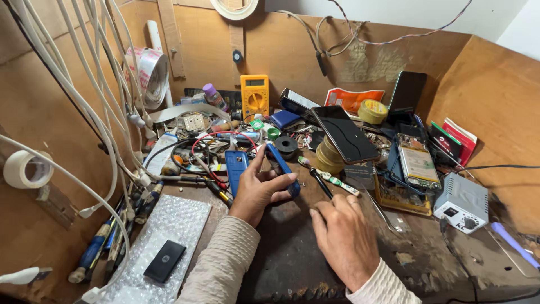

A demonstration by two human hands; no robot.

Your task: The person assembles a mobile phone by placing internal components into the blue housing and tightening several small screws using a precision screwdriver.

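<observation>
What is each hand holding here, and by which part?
Left hand holds a blue phone casing by its long edges. Right hand holds nothing, resting on the bench.

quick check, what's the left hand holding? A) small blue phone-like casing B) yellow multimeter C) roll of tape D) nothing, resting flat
A: the left hand has its fingers wrapped around a small blue casing held on edge above the bench, while the yellow multimeter stands untouched against the back wall and the right hand rests on the dark bench top.

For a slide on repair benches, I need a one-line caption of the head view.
Left hand grips a blue phone casing; right hand rests on the cluttered workbench.
</observation>
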